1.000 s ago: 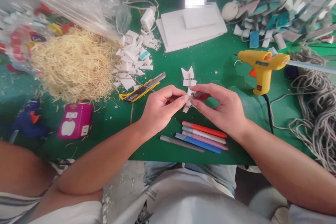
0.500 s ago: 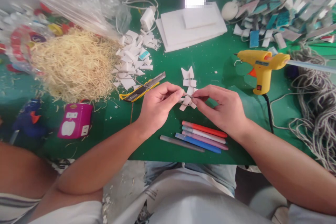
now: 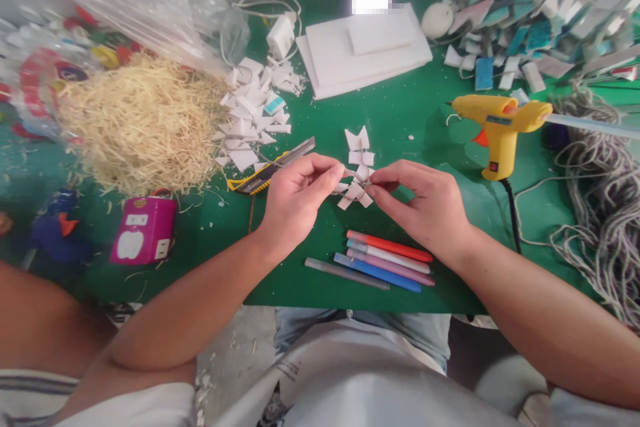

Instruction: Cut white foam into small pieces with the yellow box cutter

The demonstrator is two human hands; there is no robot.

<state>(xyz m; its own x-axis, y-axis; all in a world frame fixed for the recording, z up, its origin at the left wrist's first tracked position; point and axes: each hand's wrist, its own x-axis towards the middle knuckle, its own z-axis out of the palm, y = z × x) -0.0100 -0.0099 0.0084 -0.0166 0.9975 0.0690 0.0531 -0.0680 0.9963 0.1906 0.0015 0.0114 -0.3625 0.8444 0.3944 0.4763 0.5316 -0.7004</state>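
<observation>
Over the green table, my left hand [image 3: 295, 200] is closed in a pinch on a thin grey cord [image 3: 352, 175]. My right hand [image 3: 425, 203] pinches the same cord a little to the right, at the edge of a small cluster of white foam pieces [image 3: 361, 173]. The pieces lie along the cord between and beyond my fingertips; the topmost has a notched end. Behind my left hand a yellow and black utility knife [image 3: 273, 167] lies on the table, its near end partly covered. Several felt-tip pens [image 3: 390, 247] lie just below my hands.
A yellow glue gun [image 3: 495, 127] stands at the right beside a tangle of grey cord [image 3: 600, 213]. White foam scraps [image 3: 253, 107], a wood-shaving heap [image 3: 145, 120] and a magenta box [image 3: 143, 230] are on the left. White sheets [image 3: 370, 47] lie behind. Another person's arm [image 3: 40, 320] is lower left.
My left hand has shifted slightly left, away from my right, and more of the cord and white pieces shows between them. My right hand stays nearly in place.
</observation>
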